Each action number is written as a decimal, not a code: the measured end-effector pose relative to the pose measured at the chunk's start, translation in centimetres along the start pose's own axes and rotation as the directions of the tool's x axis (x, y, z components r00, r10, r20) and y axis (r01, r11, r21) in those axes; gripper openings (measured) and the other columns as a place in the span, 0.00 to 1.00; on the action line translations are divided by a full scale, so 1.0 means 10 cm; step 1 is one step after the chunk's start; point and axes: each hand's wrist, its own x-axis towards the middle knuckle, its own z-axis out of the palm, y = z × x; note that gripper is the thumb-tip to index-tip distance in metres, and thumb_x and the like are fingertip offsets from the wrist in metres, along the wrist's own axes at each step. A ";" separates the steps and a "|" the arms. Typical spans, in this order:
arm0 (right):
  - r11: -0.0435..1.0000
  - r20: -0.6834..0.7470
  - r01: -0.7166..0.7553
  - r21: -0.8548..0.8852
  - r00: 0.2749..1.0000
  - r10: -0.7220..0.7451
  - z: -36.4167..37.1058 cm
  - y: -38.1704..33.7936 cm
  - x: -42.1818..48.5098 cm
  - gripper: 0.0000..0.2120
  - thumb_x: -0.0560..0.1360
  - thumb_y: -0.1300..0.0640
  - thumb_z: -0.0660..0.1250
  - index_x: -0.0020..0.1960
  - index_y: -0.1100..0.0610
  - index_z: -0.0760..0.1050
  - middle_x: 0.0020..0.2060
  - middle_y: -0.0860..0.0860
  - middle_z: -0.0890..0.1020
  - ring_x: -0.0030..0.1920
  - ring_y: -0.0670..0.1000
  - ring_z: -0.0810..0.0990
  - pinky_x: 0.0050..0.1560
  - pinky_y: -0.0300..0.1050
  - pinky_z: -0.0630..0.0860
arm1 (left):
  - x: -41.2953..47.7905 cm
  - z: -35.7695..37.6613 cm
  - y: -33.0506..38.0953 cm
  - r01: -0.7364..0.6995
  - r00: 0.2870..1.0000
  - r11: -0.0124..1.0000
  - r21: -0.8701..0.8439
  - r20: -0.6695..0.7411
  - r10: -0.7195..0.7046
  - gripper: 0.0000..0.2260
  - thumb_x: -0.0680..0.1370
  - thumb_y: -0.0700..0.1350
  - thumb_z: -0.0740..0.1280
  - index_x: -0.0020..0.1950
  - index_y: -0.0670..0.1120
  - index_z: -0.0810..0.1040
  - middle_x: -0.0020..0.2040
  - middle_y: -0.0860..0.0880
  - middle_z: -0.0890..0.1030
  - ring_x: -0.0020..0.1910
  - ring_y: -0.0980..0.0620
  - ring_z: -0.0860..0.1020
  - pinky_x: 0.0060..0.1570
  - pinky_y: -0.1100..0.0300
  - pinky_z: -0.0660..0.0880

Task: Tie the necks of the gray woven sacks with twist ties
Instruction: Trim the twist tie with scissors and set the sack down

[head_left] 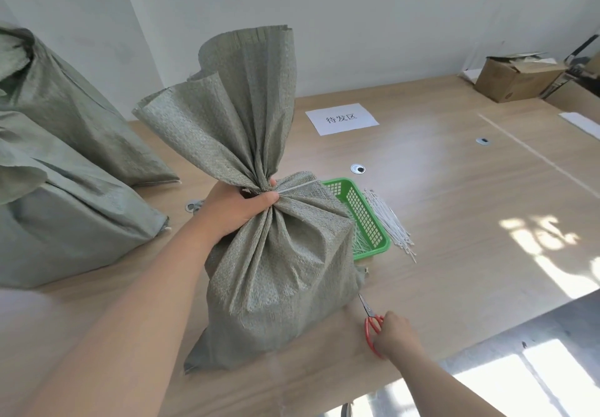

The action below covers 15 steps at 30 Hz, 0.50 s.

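While the left hand (240,208) clenches the gathered neck of the gray woven sack (279,270), the sack stands upright on the pale wood-grain table (470,205), close to the table's near edge. A thin white tie (295,187) runs round the neck beside the fingers, and above the grip the coarse cloth fans out in stiff pleats to a frayed mouth. The right hand (394,335) lies by that near edge, its fingers curled about the handles of the red-handled scissors (373,322), whose blades lie flat and point at the foot of the sack. Behind the sack and touching it sits a green plastic basket (367,218) with latticed walls; a loose sheaf of white twist ties (389,221) lies just beside it. To the right of those the smooth tabletop stretches bare and sunlit. On the left, two more filled woven sacks (65,189) crowd that side, well apart from the held one. Farther back lie a white paper sign (342,118) and, at the far corner, an open cardboard box (516,78).
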 end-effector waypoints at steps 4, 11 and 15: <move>0.994 0.034 -0.043 -0.105 0.998 0.047 -0.34 0.09 0.05 0.04 0.72 0.58 0.61 0.45 0.54 0.66 0.53 0.54 0.80 0.56 0.56 0.80 0.48 0.43 0.74 | 0.01 -0.01 -0.01 0.013 1.000 0.999 -0.036 0.006 -0.013 0.12 0.70 0.53 0.75 0.52 0.54 0.84 0.54 0.57 0.84 0.57 0.59 0.79 0.62 0.63 0.69; 0.959 0.037 0.006 -0.284 0.999 0.004 -0.84 0.09 0.14 0.04 0.74 0.59 0.58 0.49 0.54 0.67 0.44 0.50 0.75 0.51 0.54 0.78 0.44 0.42 0.71 | 0.03 -0.02 -0.01 0.032 0.999 0.998 -0.054 0.017 -0.031 0.09 0.71 0.53 0.75 0.50 0.58 0.83 0.52 0.60 0.83 0.56 0.60 0.79 0.61 0.63 0.69; 0.965 -0.004 -0.001 -0.261 1.000 0.000 -1.12 0.05 0.26 0.05 0.72 0.60 0.59 0.47 0.56 0.70 0.36 0.48 0.73 0.44 0.52 0.78 0.34 0.40 0.70 | 0.03 -0.02 0.01 0.034 0.999 0.997 -0.064 0.018 -0.033 0.08 0.74 0.48 0.74 0.48 0.61 0.81 0.50 0.66 0.80 0.52 0.71 0.74 0.55 0.68 0.67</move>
